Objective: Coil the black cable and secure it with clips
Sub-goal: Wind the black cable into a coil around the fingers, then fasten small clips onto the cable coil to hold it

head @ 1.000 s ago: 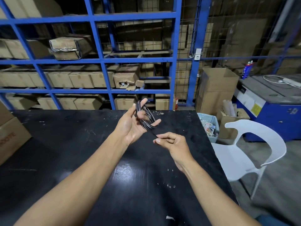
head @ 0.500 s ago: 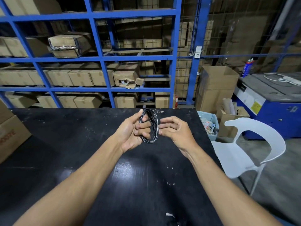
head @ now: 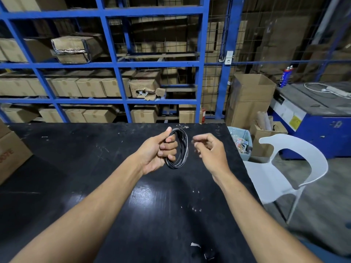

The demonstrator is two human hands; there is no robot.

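The left hand [head: 157, 154] had its fingers [head: 168, 147] closed around the coiled black cable [head: 179, 149], held above the far part of the desk [head: 76, 158], while the right hand [head: 210, 150], loosely curled and empty, hovered just beside it, so coiling looked finished and clipping seemed next, though I saw no clips.

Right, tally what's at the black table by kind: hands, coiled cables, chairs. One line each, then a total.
Hands: 2, the left hand gripping the coil and the right hand beside it, apart.
Coiled black cable: 1.
White chair: 1, by the table.
Total: 4.
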